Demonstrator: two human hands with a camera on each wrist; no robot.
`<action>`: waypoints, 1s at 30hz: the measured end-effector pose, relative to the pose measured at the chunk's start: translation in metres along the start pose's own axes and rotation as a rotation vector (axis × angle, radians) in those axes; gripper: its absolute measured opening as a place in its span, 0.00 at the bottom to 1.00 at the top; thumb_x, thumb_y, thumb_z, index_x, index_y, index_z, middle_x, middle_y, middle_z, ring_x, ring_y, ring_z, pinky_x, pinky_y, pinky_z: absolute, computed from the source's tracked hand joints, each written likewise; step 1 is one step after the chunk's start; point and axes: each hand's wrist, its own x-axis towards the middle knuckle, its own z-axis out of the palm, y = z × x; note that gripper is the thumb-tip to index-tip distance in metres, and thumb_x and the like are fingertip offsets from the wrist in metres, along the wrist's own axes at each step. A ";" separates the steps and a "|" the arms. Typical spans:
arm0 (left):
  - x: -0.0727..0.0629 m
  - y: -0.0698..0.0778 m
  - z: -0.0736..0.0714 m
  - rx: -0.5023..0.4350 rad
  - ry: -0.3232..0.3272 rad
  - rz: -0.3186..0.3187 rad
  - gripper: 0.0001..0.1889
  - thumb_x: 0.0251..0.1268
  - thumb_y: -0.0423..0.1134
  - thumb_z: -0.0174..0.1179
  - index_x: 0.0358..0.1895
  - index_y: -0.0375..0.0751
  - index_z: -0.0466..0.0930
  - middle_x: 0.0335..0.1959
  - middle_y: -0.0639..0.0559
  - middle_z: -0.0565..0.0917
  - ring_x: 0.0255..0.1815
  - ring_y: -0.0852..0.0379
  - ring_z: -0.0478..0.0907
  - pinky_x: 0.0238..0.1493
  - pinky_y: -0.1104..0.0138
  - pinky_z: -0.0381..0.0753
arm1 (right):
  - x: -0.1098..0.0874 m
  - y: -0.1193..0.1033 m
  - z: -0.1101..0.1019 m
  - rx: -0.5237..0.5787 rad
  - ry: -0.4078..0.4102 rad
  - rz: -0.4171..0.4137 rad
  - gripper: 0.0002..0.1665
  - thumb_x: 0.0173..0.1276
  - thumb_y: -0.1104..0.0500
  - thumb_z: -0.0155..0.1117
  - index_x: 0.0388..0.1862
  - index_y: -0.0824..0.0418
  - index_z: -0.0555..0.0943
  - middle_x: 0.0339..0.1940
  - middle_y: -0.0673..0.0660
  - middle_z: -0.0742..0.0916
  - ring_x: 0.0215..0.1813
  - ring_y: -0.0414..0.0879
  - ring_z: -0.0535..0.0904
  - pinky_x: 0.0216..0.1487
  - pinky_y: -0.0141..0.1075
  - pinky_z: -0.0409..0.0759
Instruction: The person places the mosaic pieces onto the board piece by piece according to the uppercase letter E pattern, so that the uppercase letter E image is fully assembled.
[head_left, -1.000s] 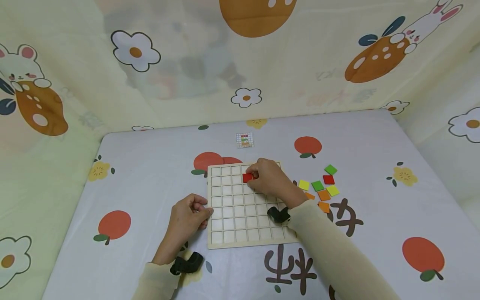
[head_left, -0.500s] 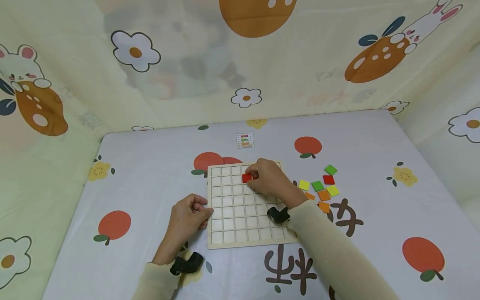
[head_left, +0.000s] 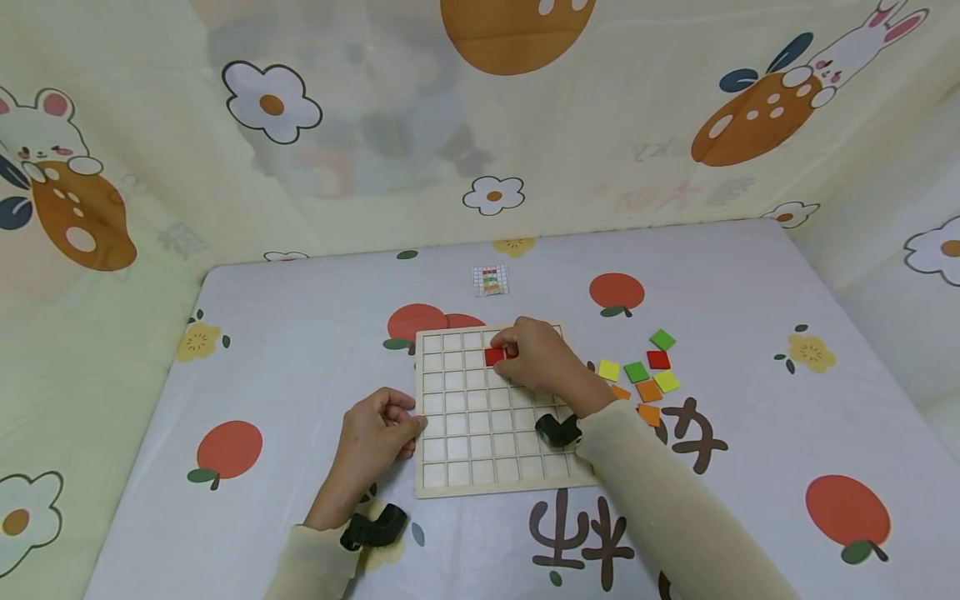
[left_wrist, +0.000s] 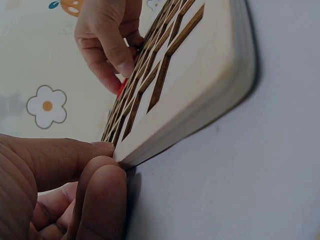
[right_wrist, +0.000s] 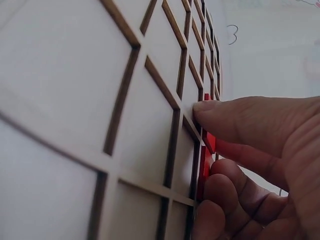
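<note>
A pale wooden grid board (head_left: 453,450) with square cells lies on the table. At its left edge my left hand (head_left: 377,429) holds the rim; the left wrist view shows the thumb (left_wrist: 102,148) on the top edge and a curled index finger (left_wrist: 102,200) against the side. Over the far part of the board, my right hand (head_left: 540,358) pinches a red square tile (head_left: 493,357) between thumb and index finger. A second red tile (right_wrist: 203,172) sits right beside it, mostly covered by the hand in the head view.
Right of the board lie loose tiles: green (head_left: 636,372), red (head_left: 658,360), yellow (head_left: 666,382) and orange (head_left: 649,391), some partly behind the right forearm. A small printed card with a coloured grid (head_left: 491,281) lies beyond the board. A patterned cloth covers the table.
</note>
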 end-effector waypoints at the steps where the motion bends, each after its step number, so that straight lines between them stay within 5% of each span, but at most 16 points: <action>1: 0.000 0.000 0.000 -0.001 -0.001 0.000 0.09 0.63 0.28 0.69 0.44 0.33 0.81 0.26 0.46 0.79 0.18 0.57 0.79 0.21 0.71 0.82 | 0.000 0.000 0.000 -0.003 0.000 -0.001 0.19 0.68 0.60 0.73 0.58 0.62 0.88 0.35 0.55 0.79 0.40 0.49 0.73 0.37 0.37 0.71; 8: 0.000 0.000 0.001 -0.006 -0.002 -0.009 0.09 0.63 0.28 0.70 0.44 0.34 0.81 0.26 0.46 0.79 0.18 0.57 0.79 0.21 0.71 0.82 | -0.001 0.004 0.001 -0.008 0.009 -0.005 0.20 0.68 0.60 0.73 0.58 0.61 0.87 0.36 0.55 0.79 0.40 0.49 0.74 0.36 0.37 0.72; 15: 0.000 0.000 0.002 -0.005 -0.002 0.000 0.09 0.63 0.28 0.70 0.44 0.33 0.82 0.26 0.46 0.80 0.18 0.58 0.79 0.21 0.71 0.82 | -0.013 0.013 -0.004 0.042 0.102 -0.029 0.22 0.66 0.61 0.72 0.60 0.61 0.86 0.41 0.56 0.82 0.44 0.50 0.76 0.43 0.39 0.78; 30: 0.000 0.001 0.000 0.008 0.000 -0.008 0.09 0.62 0.28 0.70 0.43 0.34 0.81 0.27 0.46 0.79 0.19 0.57 0.79 0.21 0.71 0.83 | -0.075 0.071 -0.047 0.143 0.314 0.104 0.22 0.72 0.60 0.68 0.63 0.65 0.83 0.51 0.63 0.84 0.52 0.59 0.82 0.44 0.42 0.84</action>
